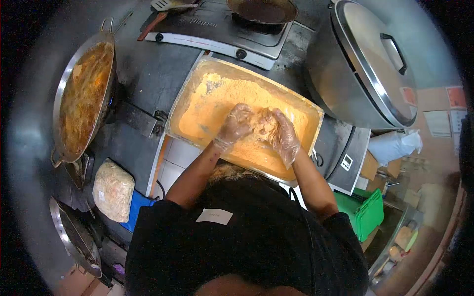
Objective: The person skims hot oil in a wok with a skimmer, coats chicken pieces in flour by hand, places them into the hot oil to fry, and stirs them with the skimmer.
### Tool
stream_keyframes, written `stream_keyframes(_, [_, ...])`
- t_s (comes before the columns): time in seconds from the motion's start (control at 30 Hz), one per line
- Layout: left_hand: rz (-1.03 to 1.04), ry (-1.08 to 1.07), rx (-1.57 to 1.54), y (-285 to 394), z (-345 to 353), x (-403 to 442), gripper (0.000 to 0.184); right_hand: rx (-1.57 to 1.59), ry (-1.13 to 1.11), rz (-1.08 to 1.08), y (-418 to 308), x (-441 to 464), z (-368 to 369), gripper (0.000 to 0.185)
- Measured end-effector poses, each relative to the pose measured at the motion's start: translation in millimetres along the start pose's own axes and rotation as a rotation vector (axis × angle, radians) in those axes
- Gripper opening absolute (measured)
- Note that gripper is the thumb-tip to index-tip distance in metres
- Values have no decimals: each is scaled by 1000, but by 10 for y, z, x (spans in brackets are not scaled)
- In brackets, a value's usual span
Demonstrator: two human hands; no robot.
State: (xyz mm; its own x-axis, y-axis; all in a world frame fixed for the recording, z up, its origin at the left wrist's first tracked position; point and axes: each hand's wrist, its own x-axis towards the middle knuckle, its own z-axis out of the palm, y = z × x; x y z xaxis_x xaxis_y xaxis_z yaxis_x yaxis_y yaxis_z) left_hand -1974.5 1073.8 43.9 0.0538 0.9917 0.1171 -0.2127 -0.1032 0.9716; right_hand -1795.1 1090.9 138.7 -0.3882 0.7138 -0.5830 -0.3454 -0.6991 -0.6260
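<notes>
A large metal tray point(186, 88) holds a bed of orange-yellow flour point(232, 91). Over it, both my hands wear clear plastic gloves dusted with flour. A lumpy, flour-coated piece of food point(264, 126) sits between them; its kind is hidden by the coating. My right hand point(286, 135) is closed around its right side, fingers bent over it. On the other side, my left hand point(237, 124) is curled with its fingers pressed against the piece, partly hiding it.
At left, a wok of bubbling oil point(84, 98) has food frying in it. A gas stove point(212, 32) with a dark pan point(264, 11) and slotted turner point(170, 5) stands behind the tray. A big lidded pot point(340, 74) is at right, a filled plastic bag point(113, 190) at lower left.
</notes>
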Motion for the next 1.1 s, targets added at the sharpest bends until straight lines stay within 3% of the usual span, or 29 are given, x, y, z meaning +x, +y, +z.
stream_keyframes(0.17, [-132, 217, -55, 278, -443, -233, 34, -483, -81, 173, -200, -97, 78, 42])
stream_keyframes(0.27, [-63, 325, 13, 536, -869, -521, 31, -735, -118, 189, -147, -132, 197, 47])
stream_keyframes(0.33, [2, 356, -2, 726, -1127, -812, 30, -817, -180, 329, -155, -242, 359, 30])
stream_keyframes(0.4, [95, 413, 3, 867, -1430, -1243, 27, -937, -329, 391, -187, -240, 552, 29])
stream_keyframes(0.47, [212, 457, 23, 930, -1627, -1618, 20, -1281, -273, 226, -342, -430, 1052, 30])
stream_keyframes(0.5, [160, 546, -161, 865, -1703, -1859, 18, -1306, -310, 193, -424, -527, 1437, 30])
stream_keyframes(0.6, [140, 537, -508, 774, -2017, -2553, 26, -1328, -375, 95, -605, -875, 2600, 30])
stream_keyframes(0.7, [87, 645, 20, 1182, -2099, -3200, 27, -1377, -518, -113, -439, -1031, 3823, 32])
stream_keyframes(0.8, [166, 727, -342, 802, -2346, -3801, 26, -1326, -710, -369, -120, -777, 4802, 36])
stream_keyframes(0.9, [-88, 772, 699, 1060, -2490, -4393, 25, -1448, -751, -419, 483, -544, 5990, 51])
stream_keyframes(1.0, [202, 822, -652, 984, -2540, -4891, 25, -1439, -1000, -340, 1079, 290, 7083, 61])
stream_keyframes(1.1, [197, 984, -546, 692, -2558, -5379, 26, -1411, -970, -307, 1873, 820, 7973, 62])
